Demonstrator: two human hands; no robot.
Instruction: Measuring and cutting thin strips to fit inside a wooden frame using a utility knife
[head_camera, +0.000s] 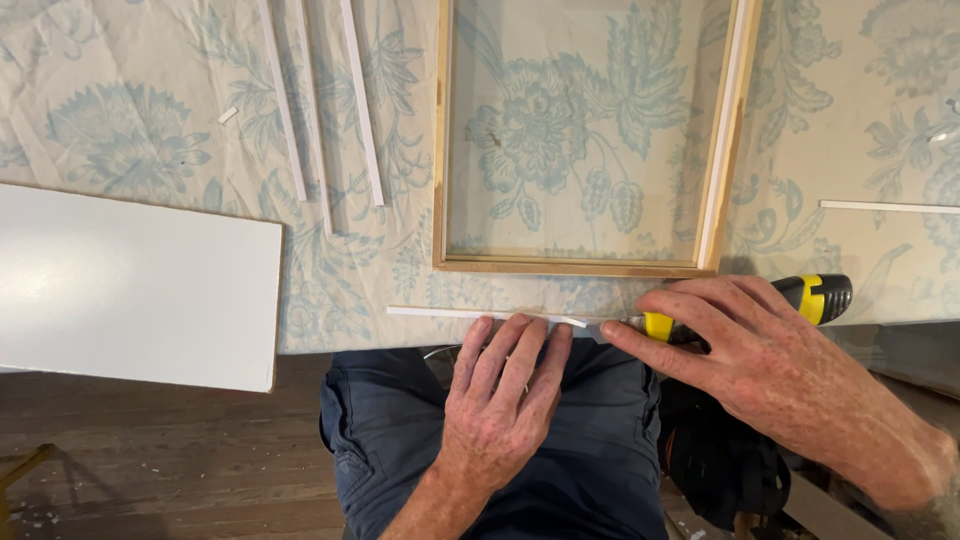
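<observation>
A thin white strip (450, 313) lies along the near edge of a table covered in a pale blue floral cloth (130, 110). My left hand (500, 400) presses its fingertips flat on the strip's right end. My right hand (770, 370) grips a yellow and black utility knife (815, 295), its tip meeting the strip just right of my left fingers. Just beyond stands a wooden frame (575, 266) with a white strip along its right inner side.
Three thin white strips (320, 110) lie at the upper left, another (890, 207) at the right. A white board (135, 290) overhangs the table's left front. My blue trousers (590, 470) and a wooden floor (170, 470) show below.
</observation>
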